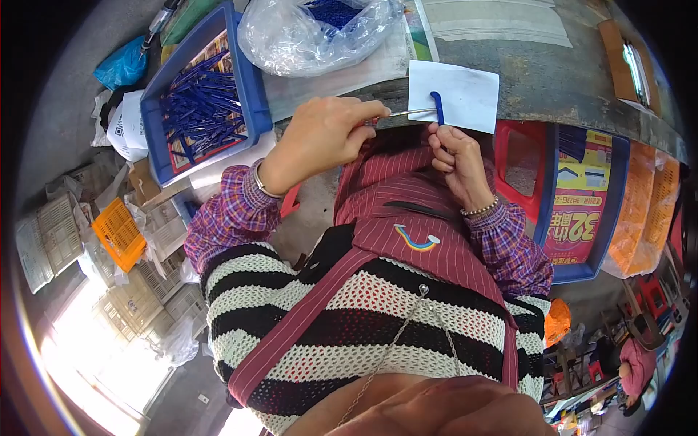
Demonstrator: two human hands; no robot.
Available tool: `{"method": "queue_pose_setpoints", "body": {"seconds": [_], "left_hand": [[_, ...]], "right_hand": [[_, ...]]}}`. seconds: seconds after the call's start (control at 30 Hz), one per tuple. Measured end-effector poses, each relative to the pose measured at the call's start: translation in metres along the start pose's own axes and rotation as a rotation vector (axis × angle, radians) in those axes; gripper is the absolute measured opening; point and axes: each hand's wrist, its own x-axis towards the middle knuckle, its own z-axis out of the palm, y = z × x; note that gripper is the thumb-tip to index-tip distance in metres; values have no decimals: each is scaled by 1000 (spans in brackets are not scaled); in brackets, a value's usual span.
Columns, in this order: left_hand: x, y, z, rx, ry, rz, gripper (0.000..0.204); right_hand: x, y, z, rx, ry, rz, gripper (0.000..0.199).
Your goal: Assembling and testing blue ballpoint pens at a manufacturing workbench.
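Note:
My left hand is closed around a thin metal-shafted tool, whose exact kind I cannot make out. The tool's tip meets a slim dark blue piece with a bent, rounded top. Between the fingertips of my right hand the lower end of that blue piece is pinched. Behind it lies a white sheet, at the near edge of the grey worktable.
To the left, a blue tray holds many similar blue pieces. A clear plastic bag with blue bits sits at the far side. Another blue tray stands to the right, beside orange crates and a red stool.

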Motion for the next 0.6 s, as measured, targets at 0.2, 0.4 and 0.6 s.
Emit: {"method": "queue_pose_setpoints", "body": {"seconds": [0.2, 0.4, 0.6], "left_hand": [[-4, -20, 1, -103, 128, 80, 20], [26, -8, 28, -1330, 144, -16, 14], [47, 23, 49, -1206, 312, 323, 14]], "right_hand": [[-1, 0, -2, -24, -9, -10, 16], [0, 5, 4, -86, 67, -72, 17], [1, 13, 5, -51, 100, -130, 17]]}}
